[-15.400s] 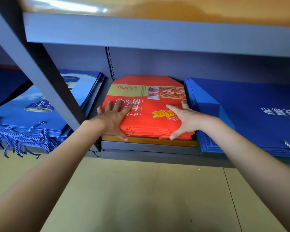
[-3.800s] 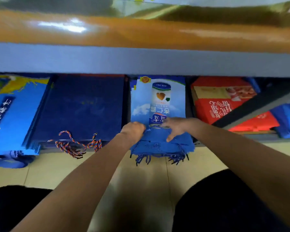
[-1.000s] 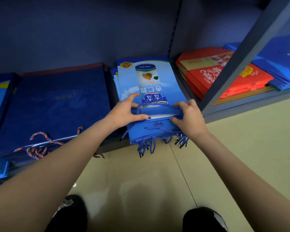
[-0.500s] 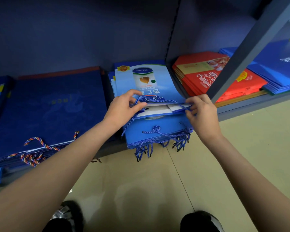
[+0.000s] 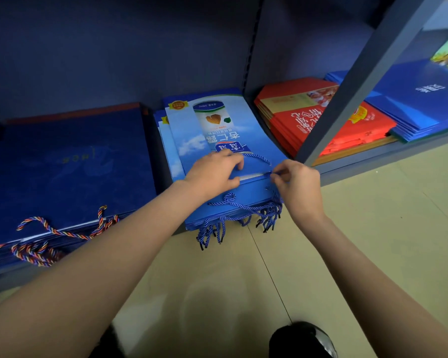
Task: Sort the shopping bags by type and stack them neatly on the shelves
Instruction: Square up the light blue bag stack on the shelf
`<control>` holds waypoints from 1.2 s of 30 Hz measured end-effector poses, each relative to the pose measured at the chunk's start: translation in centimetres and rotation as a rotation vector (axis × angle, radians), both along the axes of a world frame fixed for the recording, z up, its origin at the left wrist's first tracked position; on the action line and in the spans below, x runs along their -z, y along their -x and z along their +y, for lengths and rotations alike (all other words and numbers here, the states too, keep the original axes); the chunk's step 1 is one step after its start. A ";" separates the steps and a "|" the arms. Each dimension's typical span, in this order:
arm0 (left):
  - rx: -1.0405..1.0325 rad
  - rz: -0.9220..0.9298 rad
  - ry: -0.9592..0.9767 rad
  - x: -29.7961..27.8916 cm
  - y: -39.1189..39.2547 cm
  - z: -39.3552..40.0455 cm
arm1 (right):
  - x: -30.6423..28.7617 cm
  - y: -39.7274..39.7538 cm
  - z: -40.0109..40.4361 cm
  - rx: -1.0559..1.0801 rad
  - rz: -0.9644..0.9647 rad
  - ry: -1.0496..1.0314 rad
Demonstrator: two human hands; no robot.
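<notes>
Blue bags (image 5: 217,130) sit stacked on the shelf (image 5: 373,161), front edge overhanging the floor (image 5: 373,228). My left hand (image 5: 212,174) presses flat on the top bag; my right hand (image 5: 299,184) pinches its cord (image 5: 259,158). Navy bags (image 5: 62,164) lie left of them, red bags (image 5: 321,120) right, narrow gaps between.

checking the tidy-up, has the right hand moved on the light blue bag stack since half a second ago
Yes. The right hand has come down toward the shelf's front edge, away from the grey upright post, and now pinches the cord at the mouth of the top light blue bag.
</notes>
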State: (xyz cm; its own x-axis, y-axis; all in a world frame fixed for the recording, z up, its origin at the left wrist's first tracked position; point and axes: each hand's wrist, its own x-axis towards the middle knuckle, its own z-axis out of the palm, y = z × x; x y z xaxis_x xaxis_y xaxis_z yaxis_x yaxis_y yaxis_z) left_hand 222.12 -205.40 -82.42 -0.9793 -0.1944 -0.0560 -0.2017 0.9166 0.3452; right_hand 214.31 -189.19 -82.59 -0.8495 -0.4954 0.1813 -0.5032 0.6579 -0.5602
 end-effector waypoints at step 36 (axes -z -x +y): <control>-0.120 0.061 -0.224 0.5 -2.4 -1.4 | -0.4 -6.5 -1.9 -0.348 -0.271 0.013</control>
